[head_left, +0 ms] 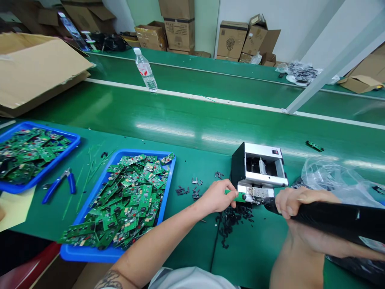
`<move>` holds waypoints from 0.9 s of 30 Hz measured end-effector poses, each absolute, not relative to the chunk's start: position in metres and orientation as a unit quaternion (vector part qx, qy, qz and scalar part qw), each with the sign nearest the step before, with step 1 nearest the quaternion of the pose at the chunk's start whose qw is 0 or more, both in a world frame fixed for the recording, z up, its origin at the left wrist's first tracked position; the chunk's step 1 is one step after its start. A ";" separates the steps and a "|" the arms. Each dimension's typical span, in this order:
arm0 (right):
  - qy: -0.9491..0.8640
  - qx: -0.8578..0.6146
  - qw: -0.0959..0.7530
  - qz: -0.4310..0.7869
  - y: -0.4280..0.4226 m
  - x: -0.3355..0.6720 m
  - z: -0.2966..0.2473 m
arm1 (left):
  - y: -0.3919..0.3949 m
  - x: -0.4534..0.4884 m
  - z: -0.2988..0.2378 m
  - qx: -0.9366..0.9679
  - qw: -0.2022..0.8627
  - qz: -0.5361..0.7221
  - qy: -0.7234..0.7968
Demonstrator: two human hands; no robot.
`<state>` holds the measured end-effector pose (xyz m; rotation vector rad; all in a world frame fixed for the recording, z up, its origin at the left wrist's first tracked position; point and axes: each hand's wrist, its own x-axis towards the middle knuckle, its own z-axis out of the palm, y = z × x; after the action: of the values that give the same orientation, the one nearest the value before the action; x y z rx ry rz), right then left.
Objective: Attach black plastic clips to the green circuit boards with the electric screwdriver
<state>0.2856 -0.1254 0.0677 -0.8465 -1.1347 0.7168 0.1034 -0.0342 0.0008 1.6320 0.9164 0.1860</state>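
Observation:
My left hand pinches a small green circuit board between thumb and fingers. The board sits against the front of a silver-and-black screw feeder. My right hand is wrapped round a black electric screwdriver, which lies nearly level and points left. Its tip reaches the feeder's front metal block, to the right of the board; whether they touch I cannot tell. Below the left hand lies a heap of small black plastic parts. More black clips are scattered left of the feeder.
A blue tray full of circuit boards stands on the left, with another blue tray beyond it. Blue-handled cutters lie between them. A water bottle stands at the back. Clear plastic bags lie right of the feeder.

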 end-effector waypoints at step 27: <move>-0.544 -0.275 0.686 0.396 -0.112 0.261 0.073 | -0.035 0.101 -0.002 0.693 0.598 0.080 0.394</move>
<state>0.2611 -0.1115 0.0726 -0.6163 -1.2189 0.8879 0.1011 -0.0347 -0.0022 1.6083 0.9135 0.1857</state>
